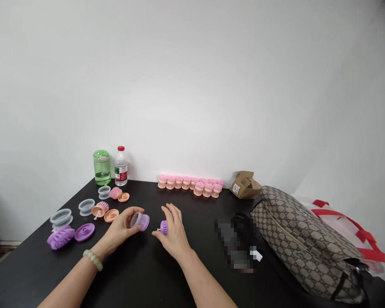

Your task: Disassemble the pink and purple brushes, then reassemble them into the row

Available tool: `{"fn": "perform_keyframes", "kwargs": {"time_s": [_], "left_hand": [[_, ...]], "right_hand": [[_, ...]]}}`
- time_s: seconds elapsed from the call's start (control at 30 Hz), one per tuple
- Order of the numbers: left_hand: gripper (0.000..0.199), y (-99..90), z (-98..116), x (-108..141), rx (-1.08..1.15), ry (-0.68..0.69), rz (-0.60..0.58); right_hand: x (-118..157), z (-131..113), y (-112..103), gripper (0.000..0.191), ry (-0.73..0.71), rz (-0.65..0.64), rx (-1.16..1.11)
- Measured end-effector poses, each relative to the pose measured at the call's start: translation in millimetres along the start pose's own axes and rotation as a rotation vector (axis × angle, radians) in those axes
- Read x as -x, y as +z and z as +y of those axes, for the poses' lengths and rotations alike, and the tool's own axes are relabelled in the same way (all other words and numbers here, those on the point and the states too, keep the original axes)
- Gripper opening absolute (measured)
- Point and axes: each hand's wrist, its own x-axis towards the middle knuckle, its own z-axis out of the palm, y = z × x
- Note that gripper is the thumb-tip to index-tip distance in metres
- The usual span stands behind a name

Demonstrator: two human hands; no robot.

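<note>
My left hand point(123, 226) is closed around a small translucent cup with a purple base point(143, 222), tilted on its side with its opening toward my palm. A short gap to the right, my right hand point(176, 238) grips a purple bristled brush head point(164, 227) between thumb and fingers; a thin white stem sticks out of it to the left. Cup and brush head are apart, both above the black table point(134, 273). Left of my hands lie a larger purple bristled piece point(60, 237) and a purple disc point(84, 232).
Clear rings point(86, 207), pink bristled heads point(116, 193) and orange discs point(111, 215) lie at left. Behind stand a green bottle point(102, 167) and a water bottle point(121, 167). Several pink brushes point(186, 183) line the wall. A cardboard box point(244, 185) and patterned bag point(301, 231) occupy the right.
</note>
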Motion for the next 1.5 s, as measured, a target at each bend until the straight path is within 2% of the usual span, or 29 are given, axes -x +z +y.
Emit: {"fn": "perform_keyframes", "kwargs": {"time_s": [0.13,0.23,0.3,0.53,0.67,0.8,0.9,1.0,1.07,1.13,1.2,1.27,1.33,1.4,1.5], "left_hand": [[0.048,8.5,5.8,4.7,0.115,-0.03,-0.103],[0.049,12.9,8.5,7.5,0.149,-0.024,-0.227],[0.047,14.3,8.0,7.7,0.132,-0.015,-0.252],[0.043,15.9,8.5,6.3,0.056,-0.015,-0.198],[0.048,21.6,6.3,8.1,0.015,-0.126,-0.144],[0.056,24.1,-1.3,6.6,0.204,-0.255,-0.087],[0.057,17.3,-4.0,3.6,0.191,-0.251,-0.039],[0.048,6.5,-1.1,3.1,0.138,-0.193,-0.017],[0.038,-0.6,1.9,4.2,0.09,-0.136,-0.002],[0.032,-6.9,3.2,5.3,-0.036,-0.061,0.005],[0.038,-11.8,1.5,5.9,-0.292,0.035,-0.019],[0.051,-14.6,-2.6,6.1,-0.56,0.106,-0.1],[0.06,-14.6,-7.3,6.4,-0.692,0.128,-0.2],[0.065,-11.4,-10.2,7.5,-0.726,0.161,-0.28],[0.076,-0.8,-10.4,11.3,-0.761,0.277,-0.336]], "right_hand": [[1.0,-16.5,-4.2,0.073,-0.313,0.03,-0.006],[2.3,-24.4,-2.8,0.061,-0.363,-0.026,-0.01],[2.2,-26.0,-1.9,0.056,-0.336,-0.037,0.014],[-1.5,-23.5,-3.9,0.047,-0.243,-0.051,0.062],[1.7,-22.5,-2.0,0.047,-0.351,-0.001,0.071],[5.2,-17.7,-4.4,0.036,-0.443,0.103,0.05],[3.7,-10.7,-4.7,0.035,-0.32,0.161,-0.062],[-0.9,-2.0,-3.2,0.039,0.029,0.174,-0.163],[-4.9,5.2,-5.9,0.039,0.264,0.091,-0.253],[-8.5,13.5,-14.7,0.039,0.387,-0.047,-0.359],[-10.7,21.7,-28.3,0.037,0.416,-0.185,-0.434],[-10.8,27.6,-41.9,0.035,0.411,-0.327,-0.467],[-9.2,30.1,-49.4,0.036,0.388,-0.438,-0.471],[-6.6,29.3,-47.3,0.042,0.32,-0.453,-0.434],[-0.9,26.6,-31.8,0.057,0.23,-0.427,-0.374]]}}
